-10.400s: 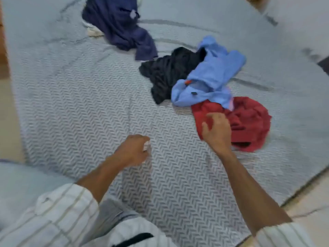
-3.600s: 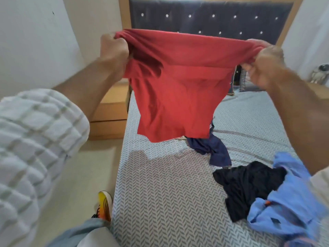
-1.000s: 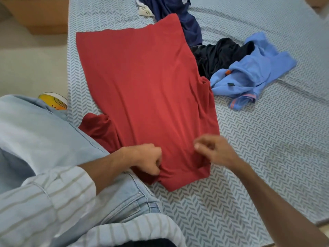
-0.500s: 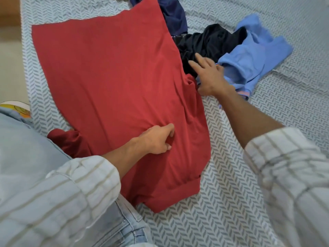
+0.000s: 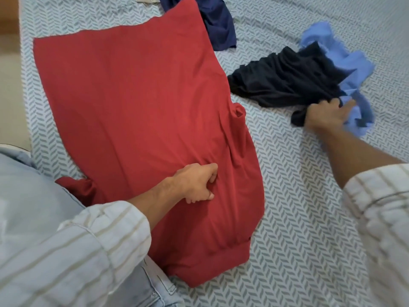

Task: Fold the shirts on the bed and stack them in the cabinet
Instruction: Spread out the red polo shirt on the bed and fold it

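Lying spread flat on the bed (image 5: 309,218), the red shirt (image 5: 137,111) serves as the landmark. The left hand (image 5: 197,183) rests on its lower middle, fingers curled and bunching a little of the cloth. To the right of the red shirt, apart from it, the right hand (image 5: 327,117) presses on a crumpled black shirt (image 5: 285,83) and a light blue shirt (image 5: 354,63); blur hides whether it grips. A navy shirt (image 5: 219,21) touches the red shirt's far edge.
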Demonstrator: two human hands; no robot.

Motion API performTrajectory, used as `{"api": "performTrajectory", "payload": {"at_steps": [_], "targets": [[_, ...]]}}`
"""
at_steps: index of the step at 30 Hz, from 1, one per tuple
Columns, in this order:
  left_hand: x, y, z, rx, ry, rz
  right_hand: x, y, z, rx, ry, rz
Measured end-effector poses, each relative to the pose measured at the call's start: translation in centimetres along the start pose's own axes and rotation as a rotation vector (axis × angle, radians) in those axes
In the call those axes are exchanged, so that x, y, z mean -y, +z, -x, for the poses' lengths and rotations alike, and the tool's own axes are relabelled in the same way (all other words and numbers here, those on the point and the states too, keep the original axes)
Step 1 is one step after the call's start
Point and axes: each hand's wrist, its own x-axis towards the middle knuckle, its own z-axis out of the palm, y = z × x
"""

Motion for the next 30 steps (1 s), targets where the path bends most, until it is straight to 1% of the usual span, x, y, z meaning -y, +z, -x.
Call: {"api": "performTrajectory", "payload": {"at_steps": [1,2,3,4,5,6,7,8,9,10,11,12,13,14,15,17,18,20,22,24,25,27,28,30], "targets": [[-0.1,-0.1,-0.1,0.014,-0.004,0.013,0.2,0.0,0.5,0.038,0.040,-0.006],[-0.2,-0.2,-0.1,0.027,-0.005,0.024,0.7,0.0,1.2,0.023,0.036,-0.012],[-0.2,-0.2,-0.2,0.037,-0.003,0.028,1.5,0.4,1.7,-0.068,-0.014,-0.035],[-0.2,-0.2,-0.3,0.041,-0.001,0.029,2.5,0.5,2.5,-0.231,-0.109,-0.103],[-0.2,-0.2,-0.3,0.042,-0.001,0.033,3.7,0.8,3.3,-0.373,-0.226,-0.244],[-0.2,-0.2,-0.3,0.041,-0.002,0.039,4.9,0.6,4.3,-0.439,-0.344,-0.469],[-0.2,-0.2,-0.3,0.042,-0.003,0.045,6.3,0.1,5.2,-0.352,-0.447,-0.740],[-0.1,-0.2,-0.3,0.043,-0.005,0.047,7.8,-0.4,5.9,-0.169,-0.494,-0.982],[-0.2,-0.2,-0.3,0.044,-0.006,0.047,9.1,-0.7,6.2,0.025,-0.490,-1.159],[-0.2,-0.2,-0.3,0.043,-0.007,0.046,10.2,-0.7,6.4,0.146,-0.454,-1.259],[-0.2,-0.2,-0.3,0.038,-0.008,0.043,11.0,-0.6,6.3,0.191,-0.424,-1.274],[-0.3,-0.1,-0.3,0.033,-0.008,0.038,11.4,-0.7,6.5,0.200,-0.403,-1.254],[-0.3,-0.1,-0.2,0.027,-0.010,0.031,11.4,-0.4,6.3,0.180,-0.369,-1.236],[-0.2,0.0,-0.2,0.022,-0.012,0.026,11.0,-0.4,6.1,0.128,-0.321,-1.256],[-0.2,0.0,-0.1,0.016,-0.014,0.022,10.3,-0.2,6.0,0.044,-0.235,-1.311],[-0.2,0.1,-0.1,0.011,-0.014,0.020,7.7,0.6,5.7,-0.129,0.016,-1.506],[-0.2,0.1,-0.1,0.011,-0.016,0.024,6.4,1.3,5.7,-0.168,0.136,-1.616],[-0.2,0.0,-0.1,0.013,-0.020,0.035,4.6,2.6,6.3,-0.137,0.320,-1.749],[-0.3,-0.1,-0.2,0.015,-0.020,0.035,4.3,3.9,7.0,-0.051,0.431,-1.865],[-0.3,0.0,-0.1,0.010,-0.015,0.031,4.2,4.2,7.5,0.037,0.470,-2.024],[-0.3,0.1,-0.1,0.004,-0.015,0.026,4.0,3.8,7.6,0.091,0.447,-2.043],[-0.2,0.2,0.1,-0.005,-0.017,0.017,3.8,3.3,7.1,0.197,0.361,-1.963],[-0.2,0.2,0.1,-0.009,-0.017,0.015,3.6,3.2,6.7,0.209,0.329,-1.944],[-0.2,0.2,0.2,-0.014,-0.015,0.016,3.3,3.4,6.0,0.082,0.378,-1.918]]}}
